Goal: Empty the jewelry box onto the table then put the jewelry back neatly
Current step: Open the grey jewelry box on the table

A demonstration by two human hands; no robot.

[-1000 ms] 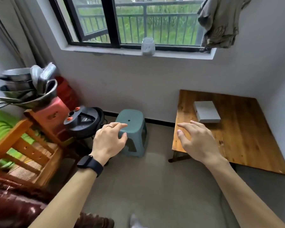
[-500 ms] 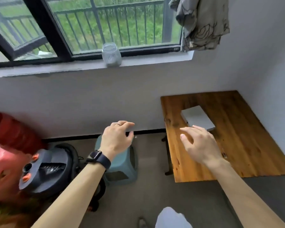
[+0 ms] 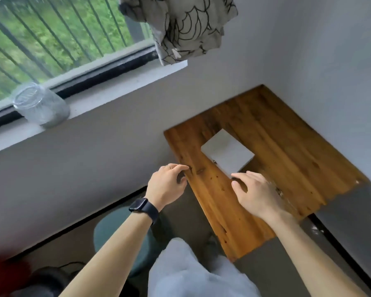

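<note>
a closed white box (image 3: pixel 227 156) is seen on the wooden table (image 3: pixel 287 159) at center right; the left hand (image 3: pixel 166 186) and the right hand (image 3: pixel 255 194) are held just below it, fingers relaxed, nothing gripped.

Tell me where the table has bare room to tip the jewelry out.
Bare wood runs between the jewelry box and the right-side wall, and across the near end of the table. Crowded: the box's near corner, where the right hand hovers, and the left edge by the left hand.

White jewelry box (image 3: pixel 227 154) on an orange-brown table (image 3: pixel 287 151); cream cloth (image 3: pixel 186 26) (black line pattern) upper centre; black watch (image 3: pixel 142 207).
</note>
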